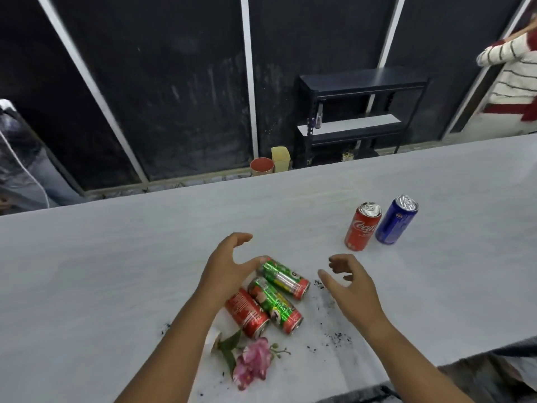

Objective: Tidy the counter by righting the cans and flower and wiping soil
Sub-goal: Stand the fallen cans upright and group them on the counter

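Three cans are found lying on their sides at the centre of the counter, touching one another, with the toppled flower at their 6 o'clock, loose soil at 4 o'clock, and a red can and blue can upright at 2 o'clock. The left hand is spread wide at the far green can; the right hand is loosely curled and empty. A roll is judged likely if one touching can is lifted carelessly, and soil may be smeared.
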Motion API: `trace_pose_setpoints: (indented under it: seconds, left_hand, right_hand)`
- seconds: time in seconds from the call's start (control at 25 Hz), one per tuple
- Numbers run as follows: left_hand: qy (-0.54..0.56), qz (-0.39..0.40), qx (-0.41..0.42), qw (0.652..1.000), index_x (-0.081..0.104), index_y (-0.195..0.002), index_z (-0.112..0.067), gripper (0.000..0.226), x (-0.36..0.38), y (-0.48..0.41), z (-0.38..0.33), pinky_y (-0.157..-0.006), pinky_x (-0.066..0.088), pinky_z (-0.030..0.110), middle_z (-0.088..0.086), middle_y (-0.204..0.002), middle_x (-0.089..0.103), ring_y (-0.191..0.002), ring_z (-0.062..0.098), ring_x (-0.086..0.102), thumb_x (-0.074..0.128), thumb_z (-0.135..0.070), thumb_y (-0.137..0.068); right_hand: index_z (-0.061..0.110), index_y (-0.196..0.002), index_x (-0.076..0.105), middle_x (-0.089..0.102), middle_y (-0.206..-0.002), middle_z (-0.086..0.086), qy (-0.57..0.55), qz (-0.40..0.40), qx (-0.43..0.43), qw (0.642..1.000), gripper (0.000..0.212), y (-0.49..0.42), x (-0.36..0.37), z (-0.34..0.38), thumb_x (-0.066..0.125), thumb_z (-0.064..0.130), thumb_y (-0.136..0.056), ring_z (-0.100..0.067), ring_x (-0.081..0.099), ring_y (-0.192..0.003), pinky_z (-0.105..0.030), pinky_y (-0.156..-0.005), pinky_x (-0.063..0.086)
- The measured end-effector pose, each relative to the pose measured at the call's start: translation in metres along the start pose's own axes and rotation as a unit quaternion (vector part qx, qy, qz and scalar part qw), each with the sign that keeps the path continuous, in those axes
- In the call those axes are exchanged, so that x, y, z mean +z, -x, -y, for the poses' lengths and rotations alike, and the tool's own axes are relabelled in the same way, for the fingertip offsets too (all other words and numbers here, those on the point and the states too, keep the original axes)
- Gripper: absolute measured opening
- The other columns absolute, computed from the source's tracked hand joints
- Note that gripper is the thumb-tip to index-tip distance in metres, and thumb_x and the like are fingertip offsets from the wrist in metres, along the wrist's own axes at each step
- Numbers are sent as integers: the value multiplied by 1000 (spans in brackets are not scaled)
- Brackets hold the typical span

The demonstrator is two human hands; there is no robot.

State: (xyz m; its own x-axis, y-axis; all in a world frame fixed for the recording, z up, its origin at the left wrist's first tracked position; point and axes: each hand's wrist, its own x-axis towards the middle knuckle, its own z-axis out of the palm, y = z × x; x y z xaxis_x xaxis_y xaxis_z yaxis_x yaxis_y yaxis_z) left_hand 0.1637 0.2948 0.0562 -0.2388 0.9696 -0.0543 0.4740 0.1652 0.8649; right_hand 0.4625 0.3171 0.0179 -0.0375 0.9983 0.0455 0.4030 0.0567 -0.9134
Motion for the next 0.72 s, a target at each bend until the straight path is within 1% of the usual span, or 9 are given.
trace_pose_setpoints:
  seconds: [0.12,0.2,0.24,0.28,0.32,0.4,0.48,0.56,0.72]
  left_hand:
    - [-7,10,-39,999,59,-130,-57,68,-23,37,26,-94,45,21,-33,-140,53,-128,-4,53,90,-69,-71]
    - [-40,43,-38,998,54,-136,-56,83,-26,57,36,-103,51,31,-33,-145,48,-138,4,51,87,-79,-64]
    - [-73,63,-29,995,49,-142,-56,94,-24,65,40,-113,49,39,-28,-155,43,-147,7,44,84,-86,-60]
    - [-107,81,-18,991,42,-150,-55,108,-23,72,42,-123,42,47,-24,-166,32,-156,8,32,81,-92,-56]
    - [-135,95,-9,986,34,-156,-53,121,-20,76,41,-128,34,51,-24,-173,20,-162,8,20,77,-99,-52]
    - [-170,108,-6,980,24,-163,-48,139,-14,80,38,-131,25,53,-28,-176,4,-165,6,4,71,-105,-46]
    - [-190,116,-9,975,21,-166,-42,143,-12,80,35,-131,23,53,-28,-177,-2,-166,7,-4,71,-104,-48]
    - [-206,117,-7,971,20,-167,-37,138,-10,79,33,-132,25,53,-26,-177,-5,-166,7,-9,75,-96,-55]
    - [-212,106,7,971,26,-165,-33,124,-6,73,35,-130,33,51,-22,-177,1,-166,8,-4,80,-82,-64]
  right_hand:
    - [51,-120,64,66,-123,28,40,68,-6,997,40,7,24,8,83,47,-86,11,59,-114,-14,-83,45]
    - [55,-122,63,63,-127,31,67,88,-11,994,43,10,36,10,82,51,-84,12,58,-115,-18,-87,47]
    - [56,-123,63,64,-126,31,81,92,-15,992,44,11,40,10,81,53,-83,10,59,-115,-22,-91,49]
    - [55,-123,64,64,-125,30,92,93,-19,991,45,13,44,10,80,54,-81,7,60,-115,-26,-94,51]
    - [52,-123,66,66,-123,28,98,93,-18,991,46,13,47,9,80,54,-80,5,61,-114,-29,-96,53]
    - [47,-124,69,69,-120,24,101,91,-10,991,45,14,48,6,82,49,-80,2,63,-112,-33,-97,56]
    - [44,-126,69,70,-119,22,107,96,-8,990,46,15,50,6,85,42,-83,0,65,-111,-34,-96,57]
    - [41,-127,69,71,-119,20,108,106,-8,988,47,15,51,8,87,37,-84,0,65,-111,-33,-96,56]
    - [38,-125,70,71,-115,22,81,98,6,992,45,17,52,14,86,32,-84,3,66,-106,-30,-93,58]
